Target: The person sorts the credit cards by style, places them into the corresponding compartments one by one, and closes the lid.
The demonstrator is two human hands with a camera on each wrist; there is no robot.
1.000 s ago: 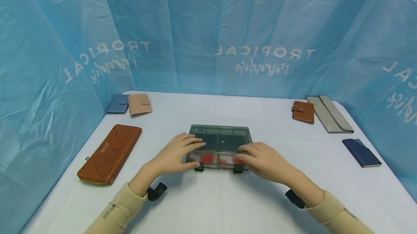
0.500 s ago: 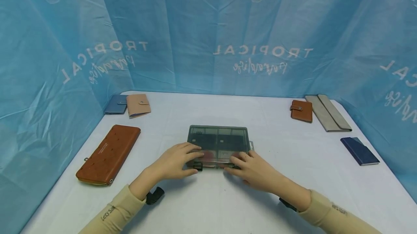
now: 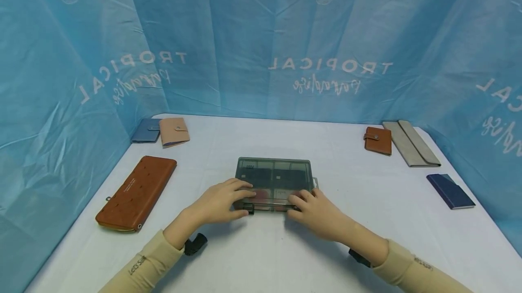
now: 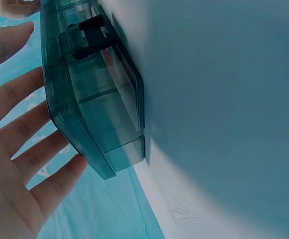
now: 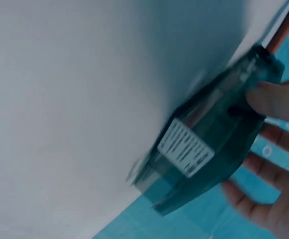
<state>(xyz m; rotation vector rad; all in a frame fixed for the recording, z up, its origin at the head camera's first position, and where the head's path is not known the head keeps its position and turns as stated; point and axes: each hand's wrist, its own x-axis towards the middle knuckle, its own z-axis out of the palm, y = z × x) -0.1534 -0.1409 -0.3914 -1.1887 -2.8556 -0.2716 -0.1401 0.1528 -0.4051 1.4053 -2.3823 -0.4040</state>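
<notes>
A translucent dark green plastic storage box point(image 3: 277, 170) with its lid down lies mid-table; reddish contents show faintly through its front. My left hand point(image 3: 220, 201) touches the lid's left side with spread, nearly straight fingers, and its thumb is clear of the wall in the left wrist view. A black latch point(image 4: 93, 37) on the front stands near that thumb. My right hand point(image 3: 320, 213) holds the front right corner: fingers over the lid, thumb point(image 5: 271, 102) on the front by the other latch, mostly hidden. A printed label point(image 5: 185, 147) shows on the box's side.
On the left lie a large brown zip wallet point(image 3: 136, 193), a blue wallet point(image 3: 145, 131) and a tan wallet point(image 3: 174, 132). On the right are a small brown wallet point(image 3: 378, 140), a grey folding case point(image 3: 412, 143) and a navy card holder point(image 3: 450, 191). Blue curtains point(image 3: 261, 44) surround the table.
Over the last second the lid has come down over the front compartments. My right hand has moved left and nearer to the front right latch; my left hand has slid slightly nearer.
</notes>
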